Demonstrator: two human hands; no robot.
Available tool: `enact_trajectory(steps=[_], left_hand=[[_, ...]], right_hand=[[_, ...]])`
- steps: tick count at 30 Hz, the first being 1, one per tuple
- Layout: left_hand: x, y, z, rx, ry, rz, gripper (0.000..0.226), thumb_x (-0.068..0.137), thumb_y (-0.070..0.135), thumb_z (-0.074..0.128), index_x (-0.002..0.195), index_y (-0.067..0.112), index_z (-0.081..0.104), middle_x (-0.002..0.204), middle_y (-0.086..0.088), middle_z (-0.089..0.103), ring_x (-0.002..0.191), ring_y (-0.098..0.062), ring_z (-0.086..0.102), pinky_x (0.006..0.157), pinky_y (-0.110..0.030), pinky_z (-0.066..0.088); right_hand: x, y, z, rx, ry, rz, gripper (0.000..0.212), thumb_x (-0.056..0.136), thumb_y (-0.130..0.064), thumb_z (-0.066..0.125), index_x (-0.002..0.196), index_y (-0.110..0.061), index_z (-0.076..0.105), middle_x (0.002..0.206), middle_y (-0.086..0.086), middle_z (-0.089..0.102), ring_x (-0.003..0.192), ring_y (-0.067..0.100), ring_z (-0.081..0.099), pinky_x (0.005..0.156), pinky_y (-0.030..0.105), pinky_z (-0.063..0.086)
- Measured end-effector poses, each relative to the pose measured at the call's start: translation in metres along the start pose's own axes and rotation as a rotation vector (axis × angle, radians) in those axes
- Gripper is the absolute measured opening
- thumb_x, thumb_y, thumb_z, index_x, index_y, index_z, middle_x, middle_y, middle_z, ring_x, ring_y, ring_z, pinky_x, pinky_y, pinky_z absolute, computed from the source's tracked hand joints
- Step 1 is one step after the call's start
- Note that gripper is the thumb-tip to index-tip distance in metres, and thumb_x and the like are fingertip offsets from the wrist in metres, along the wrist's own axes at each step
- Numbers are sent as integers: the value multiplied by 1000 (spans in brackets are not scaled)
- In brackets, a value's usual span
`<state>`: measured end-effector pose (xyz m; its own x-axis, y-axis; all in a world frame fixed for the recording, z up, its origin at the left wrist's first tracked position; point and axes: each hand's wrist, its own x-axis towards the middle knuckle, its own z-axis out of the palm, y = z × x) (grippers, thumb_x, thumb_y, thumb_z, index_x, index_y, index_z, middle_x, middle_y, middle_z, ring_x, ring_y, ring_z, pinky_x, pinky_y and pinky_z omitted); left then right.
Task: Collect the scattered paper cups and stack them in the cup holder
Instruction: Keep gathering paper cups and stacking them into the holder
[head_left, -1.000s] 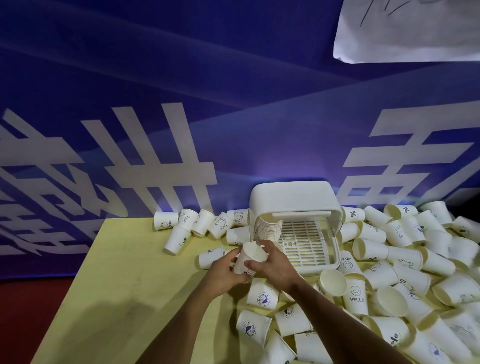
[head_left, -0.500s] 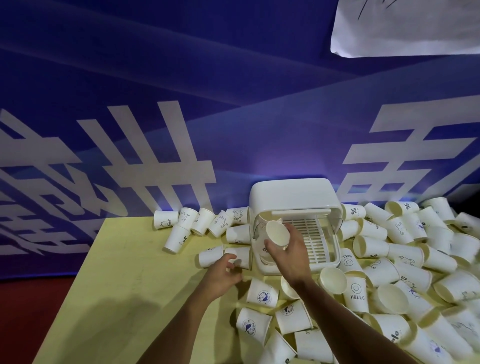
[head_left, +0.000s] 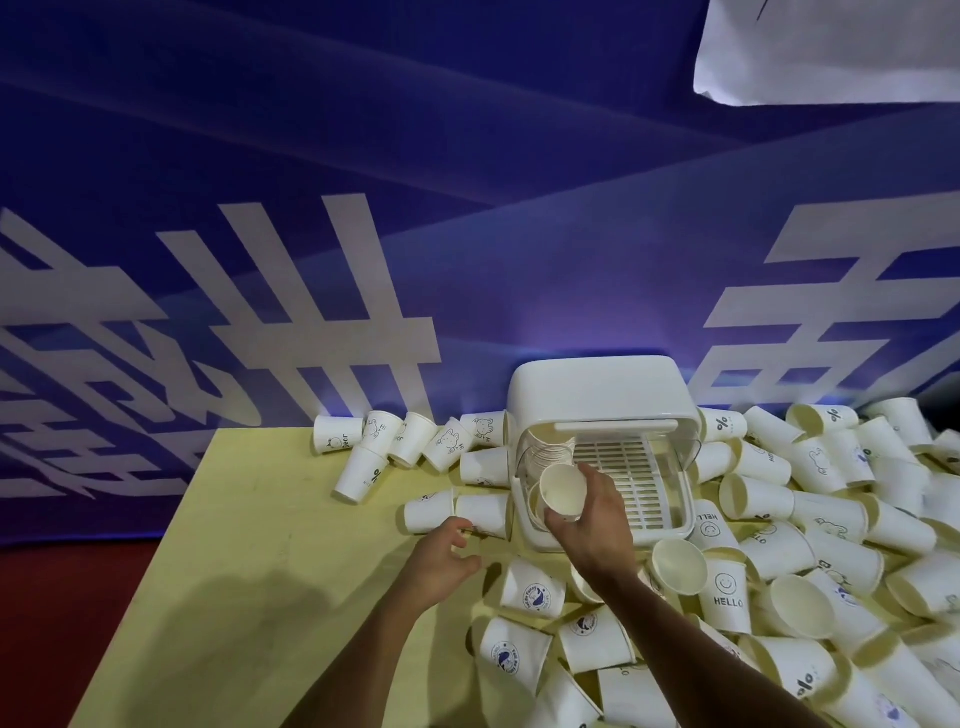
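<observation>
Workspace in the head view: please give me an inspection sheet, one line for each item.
Surface: yellow table, bare on its left part.
Job's things: white cup holder, lid open, a row of nested cups on its left side; grated tray otherwise bare.
Clutter: loose paper cups piled at right and front, a few at left.
Grippers: right hand holds one cup at the holder's mouth; left hand empty, open, near lying cups.
Cables: nothing seen.
Surroundings: blue banner behind; white sheet top right.
</observation>
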<state>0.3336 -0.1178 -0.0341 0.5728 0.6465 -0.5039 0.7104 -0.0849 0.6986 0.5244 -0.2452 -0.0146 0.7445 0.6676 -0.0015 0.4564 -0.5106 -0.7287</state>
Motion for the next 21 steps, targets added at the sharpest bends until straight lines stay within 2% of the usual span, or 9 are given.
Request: enact_trajectory(steps=[3,6,11,14,17,21], left_hand=[[1,-5,-1,-11,-3,-9,49,86,26,71,131,24,52,118,1,57,94,-10,61,76,-19,49],[1,-11,0,-13,-1,-17,49,85,27,71,131,26,52,117,2,57,97,-11,61,78,-22,50],[2,-13,-4,-31,20,-34,48,85,26,71,130,25,53,118,1,58,103,-14,61,80,-22,50],[2,-12,-7,-47,37,-35,46,85,25,71,128,23,54,117,1,58,104,-16,61,85,-26,51],[0,-13,-9,-53,51,-35,46,85,25,71,127,24,54,117,0,59,104,-16,61,86,-27,51],[-7,-18,-9,-68,58,-48,48,84,28,74,127,26,53,113,1,59,104,-16,60,87,-27,50]], right_hand=[[-1,1,7,-126,-8,-21,76,75,-37,77,140,-15,45,126,4,55,113,25,50,95,40,45],[-1,2,13,-233,-36,-57,77,75,-37,76,140,-13,44,125,6,56,111,25,51,94,39,44],[-1,6,18,-332,-88,-47,81,74,-49,76,141,-14,45,132,6,52,116,26,49,94,42,45],[1,3,18,-342,-68,-102,69,75,-46,76,133,-17,54,131,6,54,117,25,46,95,41,44],[3,-8,20,-310,-88,-235,52,76,-40,75,122,-20,62,126,0,56,116,23,47,96,38,41],[-4,-24,34,-275,-177,-304,55,77,-41,72,126,-19,60,127,0,56,116,24,48,99,38,42]])
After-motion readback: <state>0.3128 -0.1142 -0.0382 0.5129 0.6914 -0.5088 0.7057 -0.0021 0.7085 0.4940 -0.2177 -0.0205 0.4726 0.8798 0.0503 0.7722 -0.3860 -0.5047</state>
